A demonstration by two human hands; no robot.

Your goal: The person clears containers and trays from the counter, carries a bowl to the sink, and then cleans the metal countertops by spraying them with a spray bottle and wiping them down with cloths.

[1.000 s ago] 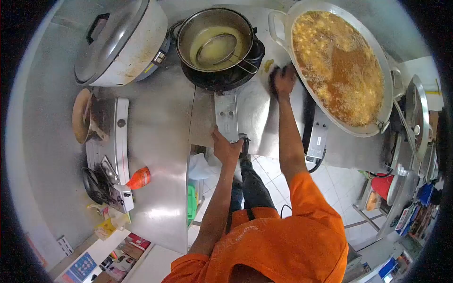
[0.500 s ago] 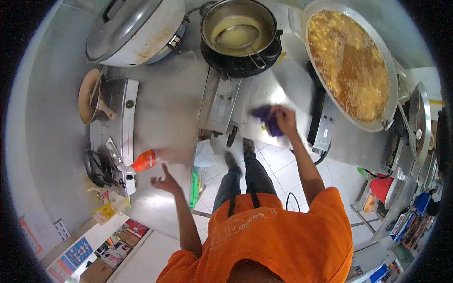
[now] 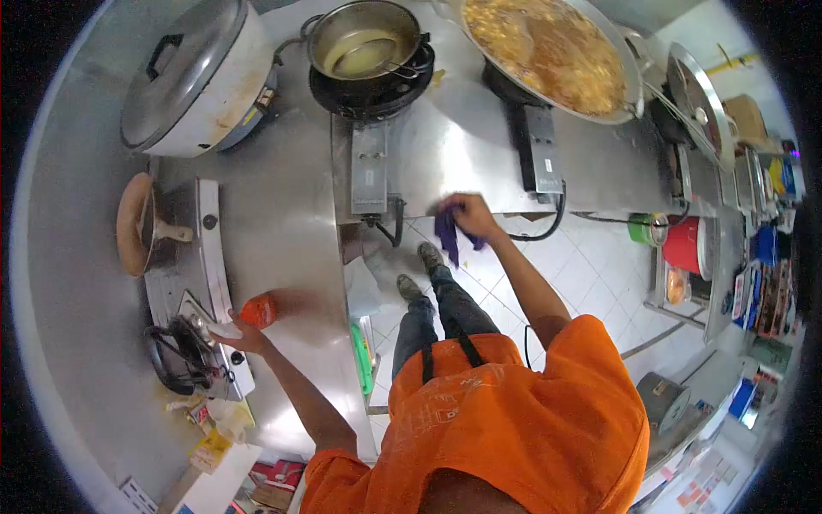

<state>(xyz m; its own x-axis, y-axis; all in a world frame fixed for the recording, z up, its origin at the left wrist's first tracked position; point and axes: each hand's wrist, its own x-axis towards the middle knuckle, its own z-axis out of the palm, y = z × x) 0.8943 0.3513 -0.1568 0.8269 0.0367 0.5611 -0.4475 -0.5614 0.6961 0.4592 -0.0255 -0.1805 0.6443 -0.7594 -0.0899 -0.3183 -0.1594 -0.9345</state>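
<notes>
At the counter's front edge, my right hand grips a purple cloth, which hangs down over the floor. On the left, my left hand is at the pale neck of an orange bottle, beside the white portable stove; its fingers look curled around the neck. Behind the cloth lies the steel counter, with a small pot holding a strainer on a black burner and a large pan of bubbling oil with pale pieces to the right.
A big lidded cooker stands at the back left. A wooden-handled pan and a black pan are by the stove. Burner control boxes reach the front edge. A red bucket sits on a low shelf at right.
My right hand has drawn the purple cloth from the counter by the large pan to the front edge. My left hand has left the burner control box and reached the orange bottle.
</notes>
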